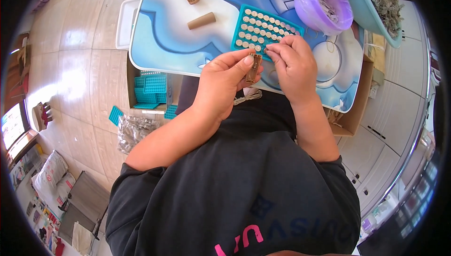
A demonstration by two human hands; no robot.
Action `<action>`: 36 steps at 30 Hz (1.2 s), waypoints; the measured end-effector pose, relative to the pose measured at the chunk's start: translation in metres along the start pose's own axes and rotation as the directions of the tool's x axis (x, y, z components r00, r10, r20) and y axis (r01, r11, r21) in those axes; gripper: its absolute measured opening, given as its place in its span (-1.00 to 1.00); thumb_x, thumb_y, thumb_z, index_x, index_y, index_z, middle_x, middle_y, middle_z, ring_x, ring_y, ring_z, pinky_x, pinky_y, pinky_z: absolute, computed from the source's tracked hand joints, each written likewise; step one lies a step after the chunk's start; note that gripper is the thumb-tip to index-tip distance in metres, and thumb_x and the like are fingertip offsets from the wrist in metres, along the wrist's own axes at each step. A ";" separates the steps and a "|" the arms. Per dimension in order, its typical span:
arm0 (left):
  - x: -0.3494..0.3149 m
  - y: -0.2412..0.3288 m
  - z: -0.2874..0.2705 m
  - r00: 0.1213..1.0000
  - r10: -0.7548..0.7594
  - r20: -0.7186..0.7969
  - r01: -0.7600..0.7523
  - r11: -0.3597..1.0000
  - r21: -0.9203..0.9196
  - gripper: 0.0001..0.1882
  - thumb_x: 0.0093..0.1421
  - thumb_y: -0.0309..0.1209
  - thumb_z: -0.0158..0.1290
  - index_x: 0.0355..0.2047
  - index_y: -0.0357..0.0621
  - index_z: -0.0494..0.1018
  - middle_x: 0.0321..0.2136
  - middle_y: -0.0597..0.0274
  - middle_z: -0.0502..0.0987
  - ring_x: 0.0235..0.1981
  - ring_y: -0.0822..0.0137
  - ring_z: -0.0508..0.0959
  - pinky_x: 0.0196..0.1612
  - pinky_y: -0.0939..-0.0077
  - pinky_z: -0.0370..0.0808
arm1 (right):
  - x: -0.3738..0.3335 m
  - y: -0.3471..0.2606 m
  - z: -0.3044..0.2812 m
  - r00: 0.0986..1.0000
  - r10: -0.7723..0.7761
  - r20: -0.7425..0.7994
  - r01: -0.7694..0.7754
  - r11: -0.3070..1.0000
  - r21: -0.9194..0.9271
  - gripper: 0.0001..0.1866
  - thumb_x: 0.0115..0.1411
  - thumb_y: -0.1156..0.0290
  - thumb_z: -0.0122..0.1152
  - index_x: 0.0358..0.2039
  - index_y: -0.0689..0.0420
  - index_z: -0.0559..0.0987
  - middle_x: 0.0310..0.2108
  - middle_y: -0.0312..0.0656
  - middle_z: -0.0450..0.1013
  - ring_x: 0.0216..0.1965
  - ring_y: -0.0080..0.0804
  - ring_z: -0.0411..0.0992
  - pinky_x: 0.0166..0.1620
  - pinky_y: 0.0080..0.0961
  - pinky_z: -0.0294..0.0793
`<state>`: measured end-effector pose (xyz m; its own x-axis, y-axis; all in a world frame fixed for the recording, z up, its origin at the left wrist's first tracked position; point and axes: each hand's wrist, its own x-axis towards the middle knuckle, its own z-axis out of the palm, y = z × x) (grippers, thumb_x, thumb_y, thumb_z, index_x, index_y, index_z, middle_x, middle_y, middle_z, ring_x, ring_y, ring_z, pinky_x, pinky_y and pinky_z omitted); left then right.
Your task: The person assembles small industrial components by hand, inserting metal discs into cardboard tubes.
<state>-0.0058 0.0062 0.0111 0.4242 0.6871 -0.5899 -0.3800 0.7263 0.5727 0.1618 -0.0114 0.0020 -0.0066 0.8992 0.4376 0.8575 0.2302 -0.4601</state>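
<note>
The left hand [228, 70] is holding a small brown casing [254, 69] upright by the near edge of the blue surface [162, 33], its grip pinching the casing between thumb and fingers. The right hand [297, 66] is hovering at the teal tray [237, 27] of pale round pieces [254, 38], fingertips bunching; I can't tell whether that grip is pinching anything. A brown cylinder [201, 21] is lying farther left.

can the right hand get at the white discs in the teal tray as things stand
Probably yes: the right hand is at the near side of the tray, and most discs lie uncovered. The left hand, holding a brown piece, leaves most rows free.
</note>
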 end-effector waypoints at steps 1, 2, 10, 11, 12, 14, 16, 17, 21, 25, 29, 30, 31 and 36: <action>0.000 0.000 0.000 1.000 0.001 0.000 -0.001 1.000 0.002 -0.74 0.25 -0.44 -0.02 -0.10 -0.32 0.41 -0.25 0.10 0.54 -0.27 0.32 0.57 -0.19 0.47 0.56 | 0.000 0.000 0.000 1.000 -0.001 0.002 0.001 1.000 0.000 -0.86 -0.15 0.51 0.33 -0.50 0.13 0.57 -0.47 -0.27 0.37 -0.41 -0.31 0.39 -0.40 -0.42 0.39; 0.000 0.000 0.000 1.000 0.002 0.001 -0.002 1.000 0.004 -0.74 0.25 -0.44 -0.02 -0.10 -0.32 0.41 -0.25 0.10 0.54 -0.28 0.32 0.57 -0.19 0.46 0.56 | 0.000 0.001 0.000 1.000 0.003 0.007 -0.003 1.000 0.009 -0.86 -0.16 0.52 0.33 -0.51 0.13 0.56 -0.46 -0.26 0.37 -0.41 -0.30 0.39 -0.39 -0.42 0.39; 0.002 -0.003 -0.003 1.000 0.004 -0.005 -0.004 1.000 -0.013 -0.76 0.24 -0.45 -0.01 -0.12 -0.31 0.43 -0.29 0.14 0.54 -0.31 0.36 0.56 -0.21 0.47 0.56 | 0.001 -0.021 -0.008 0.996 -0.062 -0.061 0.072 0.983 0.168 -0.83 -0.20 0.54 0.35 -0.54 0.14 0.52 -0.48 -0.24 0.36 -0.45 -0.28 0.37 -0.43 -0.44 0.35; 0.002 -0.004 -0.003 1.000 0.016 -0.004 -0.016 1.000 -0.025 -0.77 0.24 -0.45 -0.01 -0.12 -0.30 0.44 -0.29 0.15 0.54 -0.31 0.37 0.56 -0.22 0.47 0.56 | 0.001 -0.022 -0.007 0.995 -0.085 -0.043 0.091 0.984 0.153 -0.83 -0.20 0.54 0.34 -0.54 0.14 0.52 -0.49 -0.24 0.36 -0.46 -0.29 0.37 -0.44 -0.44 0.35; 0.002 -0.004 -0.003 1.000 0.016 -0.003 -0.016 1.000 -0.026 -0.77 0.24 -0.45 -0.01 -0.12 -0.30 0.44 -0.29 0.15 0.54 -0.31 0.37 0.56 -0.22 0.47 0.56 | 0.000 -0.021 -0.006 0.994 -0.106 -0.025 0.109 0.985 0.137 -0.83 -0.20 0.53 0.34 -0.54 0.13 0.52 -0.50 -0.24 0.35 -0.46 -0.29 0.37 -0.45 -0.44 0.35; 0.002 -0.004 -0.003 1.000 0.011 0.006 -0.011 1.000 -0.015 -0.77 0.24 -0.46 -0.01 -0.12 -0.29 0.44 -0.29 0.17 0.54 -0.32 0.38 0.55 -0.21 0.47 0.56 | 0.001 -0.022 -0.007 0.992 -0.124 -0.021 0.126 0.985 0.117 -0.83 -0.20 0.53 0.34 -0.54 0.13 0.52 -0.50 -0.24 0.35 -0.47 -0.29 0.37 -0.46 -0.44 0.34; 0.001 -0.004 -0.003 1.000 0.017 -0.001 -0.017 1.000 -0.022 -0.77 0.24 -0.46 -0.01 -0.12 -0.28 0.44 -0.29 0.17 0.54 -0.32 0.39 0.55 -0.21 0.47 0.56 | 0.001 -0.023 -0.006 0.990 -0.144 -0.016 0.145 0.985 0.099 -0.83 -0.20 0.53 0.34 -0.54 0.13 0.52 -0.49 -0.24 0.35 -0.47 -0.30 0.37 -0.46 -0.44 0.34; 0.000 -0.004 -0.003 1.000 0.021 -0.009 -0.021 0.999 -0.028 -0.77 0.24 -0.46 -0.01 -0.11 -0.27 0.44 -0.29 0.17 0.54 -0.32 0.39 0.55 -0.21 0.47 0.55 | 0.000 -0.024 -0.004 0.989 -0.143 -0.028 0.146 0.984 0.107 -0.83 -0.19 0.53 0.34 -0.54 0.13 0.52 -0.49 -0.24 0.35 -0.47 -0.30 0.36 -0.45 -0.44 0.34; -0.002 -0.004 -0.004 0.999 0.048 -0.026 -0.048 0.999 0.005 -0.76 0.24 -0.45 -0.01 -0.10 -0.27 0.44 -0.27 0.18 0.53 -0.30 0.40 0.55 -0.20 0.47 0.55 | -0.002 -0.028 0.002 0.992 -0.115 -0.048 0.121 0.984 0.129 -0.84 -0.18 0.53 0.33 -0.53 0.13 0.52 -0.50 -0.23 0.35 -0.48 -0.29 0.36 -0.45 -0.43 0.34; -0.001 -0.006 -0.008 0.998 0.060 -0.003 -0.060 0.998 -0.036 -0.75 0.24 -0.44 -0.02 -0.10 -0.27 0.43 -0.26 0.16 0.53 -0.29 0.39 0.55 -0.19 0.47 0.55 | 0.000 -0.028 -0.001 0.994 -0.105 0.002 0.103 0.981 0.162 -0.85 -0.17 0.53 0.33 -0.53 0.15 0.53 -0.49 -0.24 0.36 -0.47 -0.31 0.37 -0.45 -0.43 0.34; -0.003 0.000 -0.004 1.000 0.021 -0.007 -0.022 0.999 -0.039 -0.75 0.25 -0.45 -0.03 -0.09 -0.30 0.41 -0.25 0.12 0.53 -0.25 0.33 0.56 -0.19 0.46 0.55 | 0.004 -0.012 0.002 0.997 0.011 -0.079 0.004 0.983 0.182 -0.85 -0.15 0.53 0.34 -0.50 0.15 0.57 -0.48 -0.26 0.37 -0.47 -0.34 0.37 -0.46 -0.46 0.34; -0.003 0.000 -0.004 1.000 0.021 -0.007 -0.021 0.999 -0.039 -0.75 0.25 -0.45 -0.03 -0.09 -0.30 0.41 -0.25 0.12 0.53 -0.25 0.33 0.56 -0.19 0.46 0.55 | 0.005 -0.007 0.006 0.993 -0.007 -0.117 0.022 0.992 0.124 -0.85 -0.15 0.53 0.34 -0.49 0.15 0.58 -0.47 -0.27 0.37 -0.48 -0.34 0.37 -0.45 -0.46 0.34; -0.002 0.000 -0.005 1.000 0.019 -0.010 -0.020 0.999 -0.042 -0.75 0.25 -0.45 -0.04 -0.09 -0.31 0.40 -0.24 0.10 0.53 -0.25 0.31 0.57 -0.19 0.46 0.56 | 0.006 -0.005 0.008 0.993 -0.007 -0.117 0.021 0.992 0.123 -0.85 -0.15 0.53 0.34 -0.49 0.15 0.58 -0.47 -0.27 0.37 -0.48 -0.34 0.37 -0.45 -0.46 0.34; -0.001 0.000 -0.007 1.000 0.014 -0.009 -0.015 0.998 -0.057 -0.74 0.25 -0.46 -0.04 -0.09 -0.32 0.40 -0.25 0.08 0.53 -0.26 0.29 0.57 -0.19 0.45 0.56 | 0.008 -0.005 0.009 0.994 -0.112 -0.007 0.112 0.994 -0.010 -0.85 -0.16 0.51 0.35 -0.51 0.14 0.57 -0.47 -0.27 0.37 -0.46 -0.33 0.37 -0.44 -0.47 0.35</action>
<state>-0.0117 0.0055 0.0074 0.4111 0.6976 -0.5868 -0.4324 0.7159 0.5482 0.1530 -0.0015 0.0009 -0.0996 0.8650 0.4917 0.8562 0.3262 -0.4006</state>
